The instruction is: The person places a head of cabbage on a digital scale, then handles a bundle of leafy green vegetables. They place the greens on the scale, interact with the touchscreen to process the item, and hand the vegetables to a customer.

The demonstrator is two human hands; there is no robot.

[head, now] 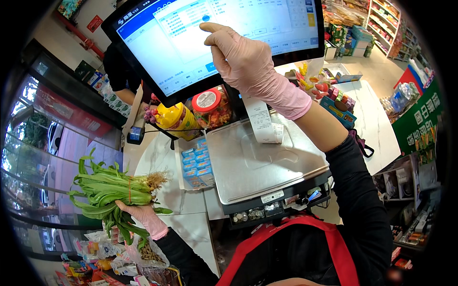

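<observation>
My left hand (pixel 145 218), in a thin pink glove, holds a bunch of leafy green vegetables (pixel 111 189) with roots on, tied by a red band, over the left side of the counter. My right hand (pixel 243 57), gloved alike, is raised in front of the lit touchscreen monitor (pixel 171 53), its index finger extended towards the displayed list; whether the fingertip touches the glass I cannot tell. Below the right forearm lies the metal scale plate (pixel 250 164). A printed paper receipt (pixel 259 118) hangs down onto the plate's back part.
Left of the scale stands a box of small blue packs (pixel 196 168), with a red-lidded candy jar (pixel 211 107) and a yellow container (pixel 177 119) behind. An open cash drawer with coins (pixel 254 212) lies under the scale. Another person's arm (pixel 125 96) shows behind the monitor.
</observation>
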